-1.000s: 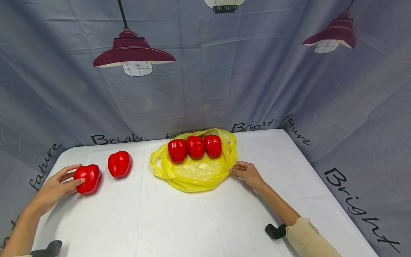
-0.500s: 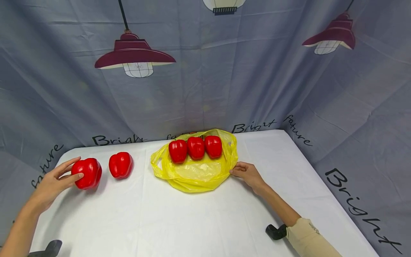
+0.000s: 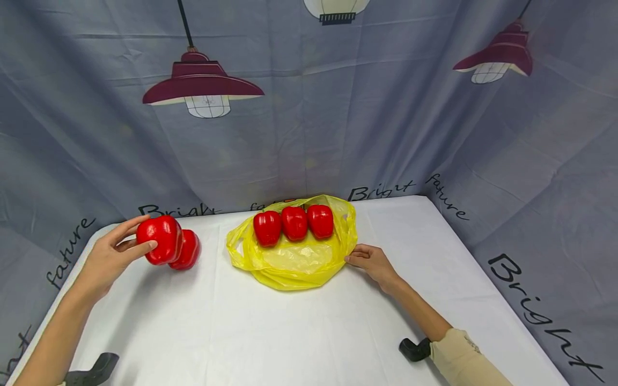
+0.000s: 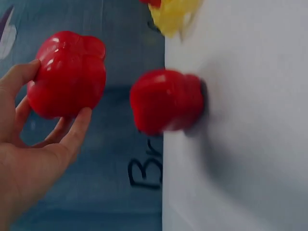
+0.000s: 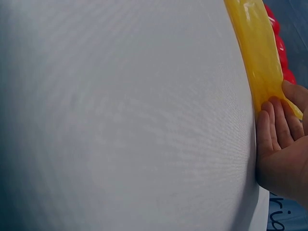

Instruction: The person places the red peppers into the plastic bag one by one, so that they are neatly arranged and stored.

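Black lettering is borne by the grey-blue curtain: "Bright" is read twice behind the table and once, larger, at right; "fature" is read at left and right. A mark on the sleeve cannot be made out.

The left hand grips a smooth, glossy, lobed red bell pepper; the right hand pinches a thin, shiny, crinkled yellow plastic bag; below both grips, matt white cloth.

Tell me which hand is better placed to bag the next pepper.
Probably the left hand: it holds a pepper above the table, while the right hand pinches the bag by its edge.
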A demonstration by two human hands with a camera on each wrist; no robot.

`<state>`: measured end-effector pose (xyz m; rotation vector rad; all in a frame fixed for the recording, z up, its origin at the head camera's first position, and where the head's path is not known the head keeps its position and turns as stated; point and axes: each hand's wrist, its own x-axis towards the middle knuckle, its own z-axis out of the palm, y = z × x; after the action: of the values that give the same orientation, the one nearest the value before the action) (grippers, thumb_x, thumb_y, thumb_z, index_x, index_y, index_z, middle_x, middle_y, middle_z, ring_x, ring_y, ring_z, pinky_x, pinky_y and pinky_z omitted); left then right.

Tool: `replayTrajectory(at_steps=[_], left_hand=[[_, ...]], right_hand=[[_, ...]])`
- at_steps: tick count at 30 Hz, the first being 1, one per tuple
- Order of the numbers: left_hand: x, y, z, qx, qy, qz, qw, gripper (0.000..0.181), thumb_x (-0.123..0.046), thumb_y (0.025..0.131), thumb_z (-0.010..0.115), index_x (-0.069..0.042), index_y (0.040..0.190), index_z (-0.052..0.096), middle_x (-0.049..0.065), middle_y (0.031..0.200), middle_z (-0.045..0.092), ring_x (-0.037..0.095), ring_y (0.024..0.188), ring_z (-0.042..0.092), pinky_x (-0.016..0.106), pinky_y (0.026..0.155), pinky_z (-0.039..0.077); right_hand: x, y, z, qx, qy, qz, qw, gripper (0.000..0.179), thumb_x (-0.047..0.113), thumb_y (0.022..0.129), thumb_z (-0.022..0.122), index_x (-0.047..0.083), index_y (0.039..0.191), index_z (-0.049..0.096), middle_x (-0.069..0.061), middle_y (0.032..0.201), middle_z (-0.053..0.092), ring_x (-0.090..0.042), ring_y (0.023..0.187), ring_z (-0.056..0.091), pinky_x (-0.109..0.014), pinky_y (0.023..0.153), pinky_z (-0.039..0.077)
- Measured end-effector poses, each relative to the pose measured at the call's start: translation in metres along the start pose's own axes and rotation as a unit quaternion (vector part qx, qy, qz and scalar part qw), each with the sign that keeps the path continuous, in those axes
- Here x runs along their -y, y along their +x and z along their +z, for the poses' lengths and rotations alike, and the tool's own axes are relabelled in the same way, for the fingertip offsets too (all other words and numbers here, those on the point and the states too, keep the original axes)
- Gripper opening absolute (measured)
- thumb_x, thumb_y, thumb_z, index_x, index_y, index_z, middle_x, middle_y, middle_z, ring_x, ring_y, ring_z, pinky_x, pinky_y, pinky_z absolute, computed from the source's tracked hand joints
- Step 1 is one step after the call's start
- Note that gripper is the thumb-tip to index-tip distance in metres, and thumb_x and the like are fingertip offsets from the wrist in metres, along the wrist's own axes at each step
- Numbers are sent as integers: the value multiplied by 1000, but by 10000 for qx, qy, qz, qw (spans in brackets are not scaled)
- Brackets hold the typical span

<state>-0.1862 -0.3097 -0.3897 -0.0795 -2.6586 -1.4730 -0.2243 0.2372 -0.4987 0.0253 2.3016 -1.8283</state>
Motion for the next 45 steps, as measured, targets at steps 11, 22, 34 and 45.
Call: replayTrajectory(at_steps=[11, 22, 34, 45], left_hand=[[-51, 13, 70, 131, -546, -137, 9983, 70, -25, 94, 72, -13, 154, 39, 26, 148, 38, 49, 127, 46, 57, 92, 50], [-68, 28, 143, 794, -1370, 29, 9874, 62, -18, 92, 73, -14, 148, 47, 18, 147, 42, 44, 127, 48, 54, 94, 51], [-73, 35, 218, 1257, -1691, -47, 9775, 60, -19, 90, 75, -20, 145, 52, 13, 146, 44, 39, 125, 51, 46, 93, 54], [-74, 35, 262, 1207, -1610, 143, 9794, 55, -17, 88, 76, -20, 140, 57, 10, 136, 53, 35, 119, 54, 44, 91, 55]], right_hand=[[1, 0, -1, 53, 38, 2, 10000, 34, 14, 91, 74, -9, 115, 65, -4, 93, 70, -18, 90, 65, -23, 81, 55], [7, -2, -1, 135, 47, 46, 9999, 32, 9, 93, 71, -12, 116, 63, -6, 95, 70, -20, 91, 65, -26, 82, 55], [4, -3, 0, 13, -114, 29, 9999, 36, 17, 91, 74, -6, 117, 66, -5, 97, 71, -18, 91, 66, -23, 81, 54], [4, 0, 0, 100, -19, 36, 9999, 34, 15, 93, 73, -8, 117, 64, -3, 95, 70, -19, 92, 66, -24, 81, 54]])
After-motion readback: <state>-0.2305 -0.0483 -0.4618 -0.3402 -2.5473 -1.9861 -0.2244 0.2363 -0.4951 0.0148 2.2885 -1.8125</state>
